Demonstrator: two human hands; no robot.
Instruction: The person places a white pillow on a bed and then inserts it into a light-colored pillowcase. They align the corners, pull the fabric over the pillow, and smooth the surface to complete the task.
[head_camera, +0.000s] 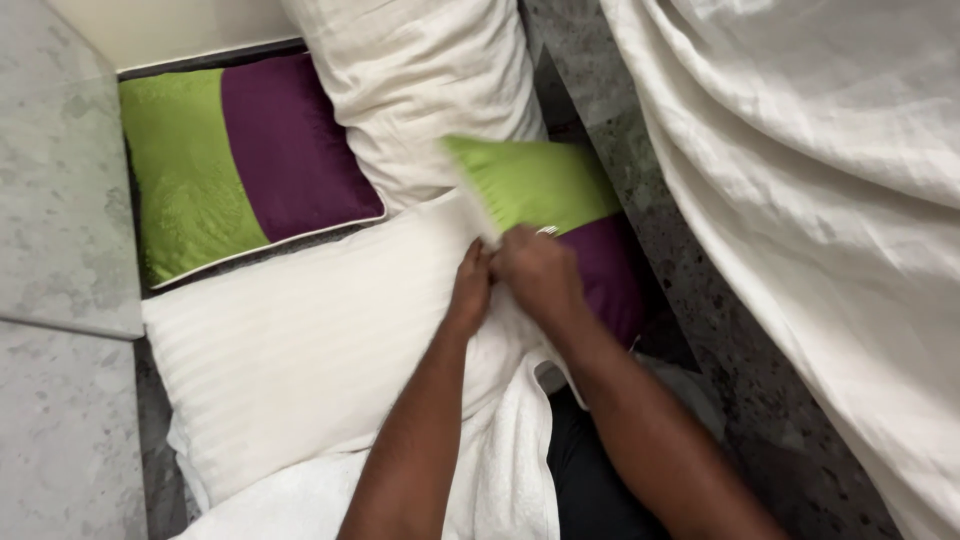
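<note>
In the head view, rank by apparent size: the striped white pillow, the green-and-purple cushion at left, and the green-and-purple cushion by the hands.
1. Striped white pillow, largest.
2. Left green-and-purple cushion.
3. Green-and-purple cushion by the hands, smallest as seen, but partly hidden, so its true size is unsure.

Green-and-purple cushions: two, one (240, 160) lying flat, one (545, 200) under my hands.
White striped pillows: two, one (300, 340) in front of me, one (420, 80) further off.
White towels: one (500, 470), across my lap.
White sheets: one (820, 200), to my right.
My hands: two, left hand (470, 285) and right hand (540, 275).
</note>
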